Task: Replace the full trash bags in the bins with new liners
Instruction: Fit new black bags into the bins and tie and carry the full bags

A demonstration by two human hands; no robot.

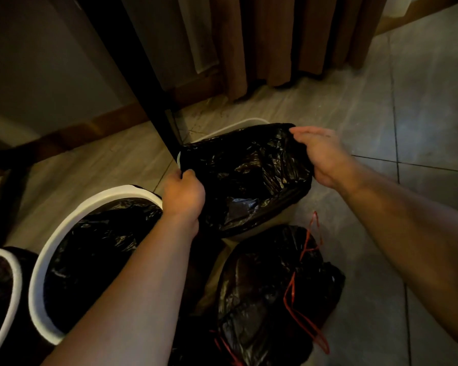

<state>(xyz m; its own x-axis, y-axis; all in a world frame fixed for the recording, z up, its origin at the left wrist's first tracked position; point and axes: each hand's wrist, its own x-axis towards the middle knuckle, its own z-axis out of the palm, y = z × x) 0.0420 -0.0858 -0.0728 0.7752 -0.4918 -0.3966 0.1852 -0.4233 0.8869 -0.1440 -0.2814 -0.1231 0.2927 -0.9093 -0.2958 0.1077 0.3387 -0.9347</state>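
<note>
Full bag [270, 294], drawstring [292, 286] tied, parked on floor [381, 207] by us, out of bin [249, 120]. Our left hand [183, 194] and right hand [320, 154] each grip liner [249, 175] hem, stretching it over bin rim.

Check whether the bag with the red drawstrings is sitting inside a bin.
No, the bag with red drawstrings lies on the floor, outside the white bin beside it.
</note>
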